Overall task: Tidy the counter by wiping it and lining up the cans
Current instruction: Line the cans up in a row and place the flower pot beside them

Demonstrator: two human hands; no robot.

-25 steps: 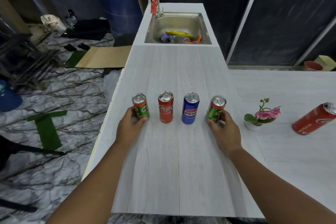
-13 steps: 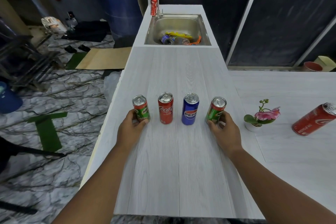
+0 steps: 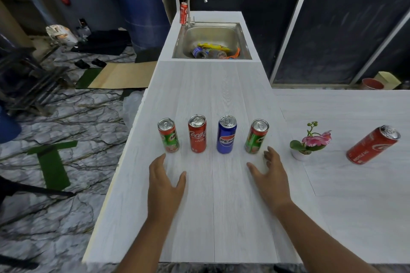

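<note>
I see the left hand and right hand spread, empty, nearer me than the upright Pepsi can. On the worktop, the Coca-Cola can and left Milo can stand to its left, the right Milo can to its right.

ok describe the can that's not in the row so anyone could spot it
Follow the white counter to its right-hand wing, past the small pot of pink flowers. The red can sits there alone, well apart from the row of four cans.

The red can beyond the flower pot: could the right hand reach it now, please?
Probably yes: the right hand is open and empty, and the counter nearer than the flower pot leaves a path to the red can.
</note>
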